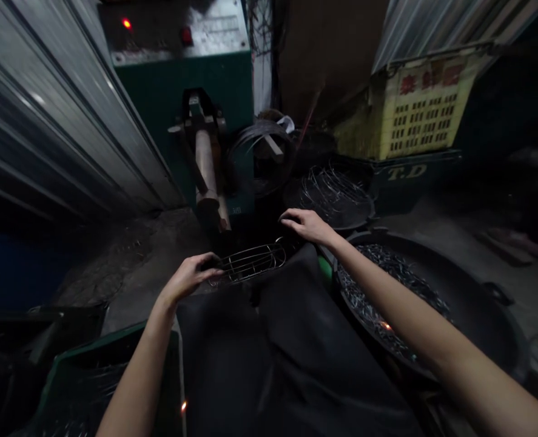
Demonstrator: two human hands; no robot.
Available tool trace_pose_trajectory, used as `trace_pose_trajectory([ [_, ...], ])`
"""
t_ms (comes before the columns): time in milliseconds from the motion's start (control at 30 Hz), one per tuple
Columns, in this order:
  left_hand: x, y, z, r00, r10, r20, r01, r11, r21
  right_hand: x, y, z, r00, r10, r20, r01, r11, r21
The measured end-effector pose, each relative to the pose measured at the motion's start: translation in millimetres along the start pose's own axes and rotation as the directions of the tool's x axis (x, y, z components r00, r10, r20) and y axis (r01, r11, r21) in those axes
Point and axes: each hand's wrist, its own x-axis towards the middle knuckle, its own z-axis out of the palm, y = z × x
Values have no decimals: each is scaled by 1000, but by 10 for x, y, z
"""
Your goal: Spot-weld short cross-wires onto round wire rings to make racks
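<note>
A small elongated cage of thin metal wire (255, 261) with a rounded right end lies above my dark-clothed lap. The fingers of my left hand (191, 276) are closed on its left end. My right hand (312, 226) is raised just beyond the cage's right end, apart from it. Its thumb and fingers are bent together, and whatever is between the tips is too dark to make out. In front stands a green machine (154, 103) with a lit red lamp, a pale cylindrical arm (206, 161) sticking out toward me above the cage.
At right sits a wide black pan (478, 315) of many small metal pieces. Behind it are a dark tray of wire rings (335, 191) and a yellow crate (421, 115) on a dark box. A green bin (53, 379) stands lower left; corrugated metal wall (91, 115) borders the left.
</note>
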Motion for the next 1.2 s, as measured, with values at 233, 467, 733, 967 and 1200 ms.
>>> trace_pose_trajectory([
  [233,-246,-223,283,989,-98,108,117,974,-193,-170,-34,167,918,-111,380,96,994,58],
  [467,-320,-304,220,990,-122,73,130,985,-113,-173,-56,372,828,-173,534,173,984,52],
  [733,-345,462,452,927,274,-257,-103,843,528,-135,-82,403,830,-190,524,194,980,47],
  [967,-255,453,880,945,268,-190,-77,743,664,-259,-168,389,805,-214,553,233,972,36],
  [1200,-316,512,912,962,191,-193,-33,786,617,-316,-193,395,790,-252,559,286,958,27],
])
